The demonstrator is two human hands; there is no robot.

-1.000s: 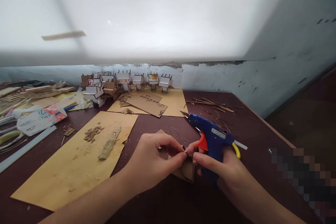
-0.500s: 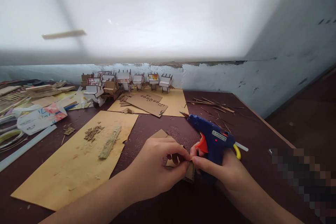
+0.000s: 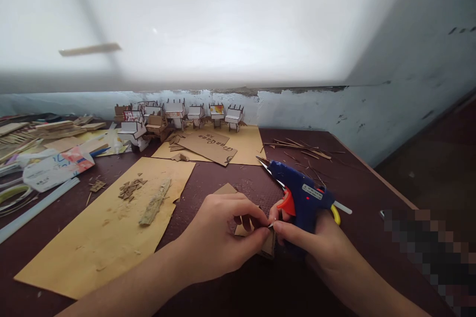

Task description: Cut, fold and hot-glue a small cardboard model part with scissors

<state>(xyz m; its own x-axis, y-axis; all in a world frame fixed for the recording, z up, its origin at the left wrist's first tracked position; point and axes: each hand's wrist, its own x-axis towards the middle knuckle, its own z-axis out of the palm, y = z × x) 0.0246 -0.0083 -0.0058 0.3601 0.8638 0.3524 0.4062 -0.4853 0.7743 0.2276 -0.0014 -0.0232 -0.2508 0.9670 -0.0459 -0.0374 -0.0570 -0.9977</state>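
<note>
My right hand (image 3: pixel 323 242) is wrapped around a blue hot glue gun (image 3: pixel 307 185) with a red trigger, its nozzle pointing to the upper left. A slim, bright, pointed strip (image 3: pixel 274 175) shows along the gun's near side; its kind is unclear. My left hand (image 3: pixel 226 240) is closed in a pinch, its thumb and fingertips meeting those of my right hand. A tiny pale bit (image 3: pixel 270 225) shows between the fingertips, too small to name. Below them is a small folded cardboard piece (image 3: pixel 268 246), partly hidden by my left hand. Another cardboard piece (image 3: pixel 226 188) lies behind that hand.
Small cardboard models (image 3: pixel 234 116) stand along the wall. A yellow sheet (image 3: pixel 111 237) at the left bears brown scraps (image 3: pixel 132 187). Printed cardboard (image 3: pixel 206 146) lies further back, thin strips (image 3: pixel 301 147) at the back right. Tape rolls (image 3: pixel 17 195) and wood pieces (image 3: pixel 55 126) crowd the far left.
A bright pointed strip now shows beside the glue gun, and a pale bit shows at the fingertips. Both hands have stayed almost in place.
</note>
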